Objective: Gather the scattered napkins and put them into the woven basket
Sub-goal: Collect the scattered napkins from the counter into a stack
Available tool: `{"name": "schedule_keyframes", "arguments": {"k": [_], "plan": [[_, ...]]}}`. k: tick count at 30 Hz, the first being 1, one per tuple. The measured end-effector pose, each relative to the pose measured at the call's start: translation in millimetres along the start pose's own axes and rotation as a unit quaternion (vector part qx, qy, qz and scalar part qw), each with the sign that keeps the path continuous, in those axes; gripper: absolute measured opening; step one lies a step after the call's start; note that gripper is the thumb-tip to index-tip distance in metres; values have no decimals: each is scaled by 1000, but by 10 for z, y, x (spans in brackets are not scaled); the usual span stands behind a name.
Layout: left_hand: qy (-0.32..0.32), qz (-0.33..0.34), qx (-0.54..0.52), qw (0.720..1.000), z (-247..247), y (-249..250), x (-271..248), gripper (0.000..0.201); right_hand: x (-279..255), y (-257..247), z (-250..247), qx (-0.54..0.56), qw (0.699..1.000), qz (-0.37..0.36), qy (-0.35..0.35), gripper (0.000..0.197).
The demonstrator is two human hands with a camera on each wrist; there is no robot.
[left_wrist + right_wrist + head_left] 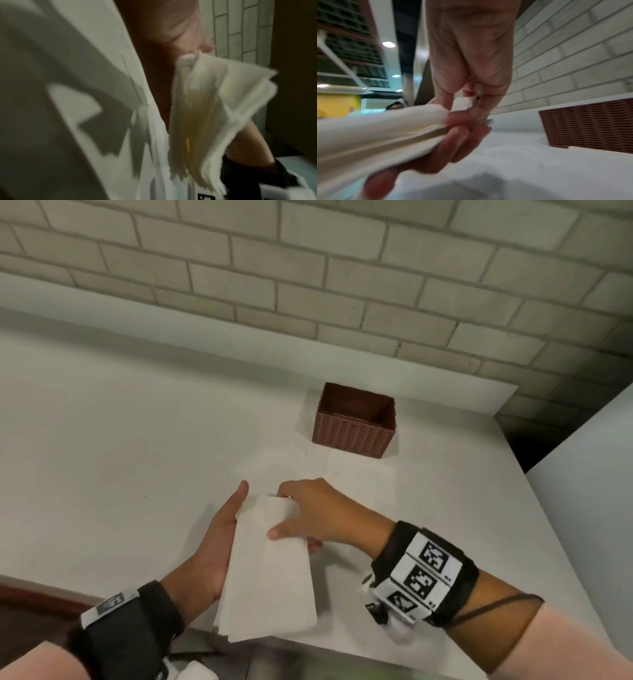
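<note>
A stack of white napkins (270, 570) was held above the white table (120, 440) between both hands, its long axis running from about 6 o'clock, at the near table edge, toward 12 o'clock. The left hand (219, 539) was placed beneath and along the stack's 9 o'clock side, palm turned up, with its fingers passed under the paper; one fingertip was seen emerging at the 3 o'clock edge, so the stack was cupped and supported rather than left free. The right hand (315, 515) was laid over the far end of the stack from the 3 o'clock side, the thumb pressed on the top sheet and the fingers curled over the far edge, so that the napkins were pinched. In the right wrist view the same stack (373, 129) was shown clamped between thumb and fingers (458, 129), the layers slightly fanned. In the left wrist view the fanned sheet edges (214, 115) were seen blurred against the palm. More napkins (291, 467) were left lying flat on the table at 12 o'clock from the hands, overlapping one another and hard to separate from the white surface. The brown woven basket (352, 433) was set upright just beyond them, at about 1 o'clock, near the brick wall (308, 268); no napkin was seen in the visible part of its interior. Black bands with printed markers (424, 573) were worn on both wrists.
</note>
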State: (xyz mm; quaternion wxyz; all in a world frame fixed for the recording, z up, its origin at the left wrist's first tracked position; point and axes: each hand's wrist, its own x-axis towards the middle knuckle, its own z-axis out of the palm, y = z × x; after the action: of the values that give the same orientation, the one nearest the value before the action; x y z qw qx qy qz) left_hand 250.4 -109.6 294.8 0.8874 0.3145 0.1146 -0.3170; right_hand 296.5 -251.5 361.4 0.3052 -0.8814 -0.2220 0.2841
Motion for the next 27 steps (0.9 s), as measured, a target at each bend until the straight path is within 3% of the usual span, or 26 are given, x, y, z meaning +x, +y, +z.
{"name": "schedule_keyframes", "arguments": {"k": [5, 7, 9, 12, 17, 20, 23, 25, 27], "plan": [[64, 12, -11, 998, -107, -65, -112, 51, 42, 104, 188, -92, 995, -1, 46, 56], [104, 8, -12, 994, -174, -72, -152, 61, 114, 273, 50, -73, 992, 48, 90, 59], [125, 1, -13, 992, -178, -58, -200, 64, 185, 543, -176, -135, 972, 135, 134, 60], [162, 42, 12, 986, -150, 15, -218, 40, 208, 916, -395, -216, 934, 251, 135, 66], [203, 112, 22, 973, -199, 158, -304, 27, 292, 1159, -426, -188, 933, 269, 145, 74], [215, 100, 13, 971, -301, 191, -315, 29, 318, 1160, -464, -131, 945, 265, 139, 67], [216, 84, 6, 973, -382, 222, -335, 26, 334, 1205, -497, -119, 951, 252, 131, 30], [206, 73, -2, 976, -394, 251, -374, 24, 318, 1229, -509, -79, 958, 242, 134, 35], [181, 60, -23, 981, -374, 278, -434, 29, 282, 1224, -510, -5, 965, 211, 154, 22]]}}
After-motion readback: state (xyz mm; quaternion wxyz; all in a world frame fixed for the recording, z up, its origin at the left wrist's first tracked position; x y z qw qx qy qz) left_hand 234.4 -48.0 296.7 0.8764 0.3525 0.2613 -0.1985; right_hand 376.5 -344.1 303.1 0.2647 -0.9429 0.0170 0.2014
